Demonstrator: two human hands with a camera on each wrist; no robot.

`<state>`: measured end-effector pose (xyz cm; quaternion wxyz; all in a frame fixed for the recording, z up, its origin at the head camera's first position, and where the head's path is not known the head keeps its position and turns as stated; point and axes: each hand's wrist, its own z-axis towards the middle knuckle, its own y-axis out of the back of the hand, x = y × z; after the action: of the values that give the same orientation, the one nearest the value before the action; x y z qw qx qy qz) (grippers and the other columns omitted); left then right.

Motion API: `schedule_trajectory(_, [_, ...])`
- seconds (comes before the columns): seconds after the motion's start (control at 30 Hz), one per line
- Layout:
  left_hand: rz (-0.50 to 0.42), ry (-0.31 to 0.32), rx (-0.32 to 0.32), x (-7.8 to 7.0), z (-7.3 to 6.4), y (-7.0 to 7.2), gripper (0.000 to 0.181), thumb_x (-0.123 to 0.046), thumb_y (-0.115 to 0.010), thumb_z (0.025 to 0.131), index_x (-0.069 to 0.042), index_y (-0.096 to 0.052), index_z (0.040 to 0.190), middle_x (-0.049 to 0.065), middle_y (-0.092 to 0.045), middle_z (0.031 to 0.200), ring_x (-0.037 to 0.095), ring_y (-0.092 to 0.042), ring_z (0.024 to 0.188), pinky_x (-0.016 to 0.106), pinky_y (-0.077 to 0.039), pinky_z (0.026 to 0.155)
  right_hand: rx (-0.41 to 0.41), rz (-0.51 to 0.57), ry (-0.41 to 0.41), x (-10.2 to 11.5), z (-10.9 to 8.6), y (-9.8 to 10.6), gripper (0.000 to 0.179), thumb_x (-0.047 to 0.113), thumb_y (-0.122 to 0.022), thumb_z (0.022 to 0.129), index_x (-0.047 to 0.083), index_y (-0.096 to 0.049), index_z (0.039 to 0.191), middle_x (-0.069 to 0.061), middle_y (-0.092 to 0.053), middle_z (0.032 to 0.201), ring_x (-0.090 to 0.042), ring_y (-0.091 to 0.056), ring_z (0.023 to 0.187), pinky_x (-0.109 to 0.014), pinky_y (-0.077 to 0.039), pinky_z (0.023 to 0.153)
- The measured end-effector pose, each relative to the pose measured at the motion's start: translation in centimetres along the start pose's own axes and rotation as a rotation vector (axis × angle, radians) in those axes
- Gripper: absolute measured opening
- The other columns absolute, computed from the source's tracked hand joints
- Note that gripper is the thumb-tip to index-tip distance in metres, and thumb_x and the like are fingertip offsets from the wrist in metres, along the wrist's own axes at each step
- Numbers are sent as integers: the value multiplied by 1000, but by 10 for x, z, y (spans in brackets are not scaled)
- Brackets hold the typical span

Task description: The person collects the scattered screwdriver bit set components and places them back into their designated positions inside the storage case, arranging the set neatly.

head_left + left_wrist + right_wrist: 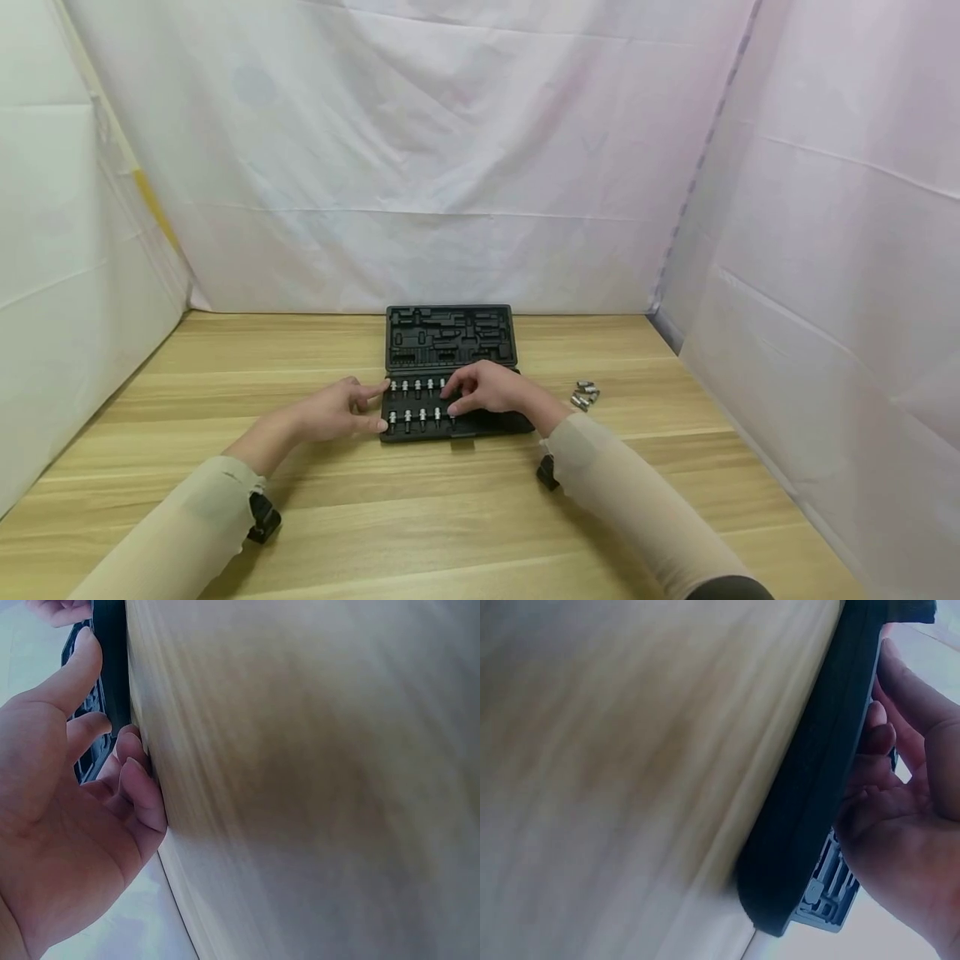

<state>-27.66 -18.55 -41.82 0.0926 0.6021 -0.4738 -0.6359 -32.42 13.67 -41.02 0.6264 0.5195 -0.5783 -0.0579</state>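
A black moulded case [491,427] lies unfolded on the table, its lid [450,337] tilted up at the back. Two rows of bit sockets [422,417], silver with dark tips, fill the left part of its base. My left hand [330,412] touches the case's left edge, thumb at the front corner and index finger farther back; its other fingers rest curled in the left wrist view. Over the base hovers my right hand [491,387], thumb and index finger apart. Its thumb tip is close to the front row's rightmost visible socket [453,420]; the palm hides part of the base.
Several loose silver pieces [585,396], like small sockets, lie on the wooden table [360,517] right of the case. White sheets [420,167] hang behind the table and along both sides. Each wrist carries a black device [264,518].
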Motion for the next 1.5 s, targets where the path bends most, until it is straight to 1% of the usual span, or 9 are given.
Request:
schedule_trajectory(0.23, [-4, -4, 2, 2, 0, 0, 88, -39, -83, 98, -10, -41, 169, 13, -54, 108, 23, -49, 91, 36, -48, 77, 0, -27, -35, 5, 3, -1, 21, 30, -85, 99, 27, -80, 119, 0, -62, 84, -15, -50, 73, -30, -44, 71])
schedule_trajectory(0.43, [0, -4, -1, 0, -1, 0, 88, -39, -83, 98, -9, -41, 168, 12, -53, 107, 22, -48, 90, 36, -47, 77, 9, -63, -48, 12, 7, -2, 14, 23, -84, 99, 23, -78, 112, -1, -59, 83, -16, -48, 73, -30, -42, 70])
schedule_trajectory(0.6, [-2, -3, 2, 0, -1, 1, 88, -39, -83, 98, -9, -40, 169, 12, -53, 106, 23, -48, 89, 36, -47, 76, 16, -100, -54, 15, 9, -1, 13, 22, -84, 100, 23, -76, 111, -1, -57, 84, -16, -46, 75, -31, -40, 70])
schedule_trajectory(0.77, [8, -6, 4, 1, 0, 2, 89, -41, -83, 98, -10, -40, 169, 13, -54, 109, 23, -51, 92, 35, -49, 78, 13, -74, -62, 13, 8, 0, 15, 25, -84, 100, 26, -77, 113, -1, -56, 82, -17, -45, 73, -32, -40, 70])
schedule_trajectory(0.9, [6, -2, 9, 2, 1, 2, 88, -41, -83, 98, -11, -41, 169, 13, -56, 110, 23, -52, 93, 36, -49, 79, 9, -47, -52, 10, 6, 0, 18, 26, -84, 100, 26, -78, 117, 0, -55, 80, -16, -45, 71, -31, -41, 70])
schedule_trajectory(1.07, [-8, 0, 13, 1, 1, 1, 88, -40, -83, 98, -11, -40, 169, 13, -54, 109, 23, -50, 91, 36, -49, 77, -5, -24, -29, 4, 2, -1, 22, 30, -84, 99, 27, -80, 121, 1, -57, 79, -15, -46, 69, -31, -42, 71])
schedule_trajectory(1.27, [-17, 11, 12, 1, -1, -1, 89, -40, -83, 98, -12, -39, 170, 12, -55, 110, 23, -52, 92, 34, -50, 77, -40, 56, 34, -13, -10, 5, 21, 32, -78, 105, 25, -81, 124, 0, -67, 89, -15, -51, 72, -32, -46, 71])
schedule_trajectory(1.4, [-16, 8, 9, 1, -1, -1, 88, -39, -83, 98, -12, -39, 170, 13, -55, 110, 23, -52, 92, 35, -50, 77, -66, 104, 35, -23, -27, 21, 23, 32, -74, 107, 23, -80, 127, -1, -71, 98, -17, -55, 79, -35, -50, 73])
schedule_trajectory(1.5, [-15, 12, 3, 0, -1, 0, 87, -38, -83, 98, -13, -39, 170, 13, -55, 111, 23, -52, 93, 34, -50, 77, -99, 101, 16, -34, -40, 37, 24, 33, -74, 107, 22, -80, 128, -1, -73, 107, -18, -57, 85, -35, -51, 76])
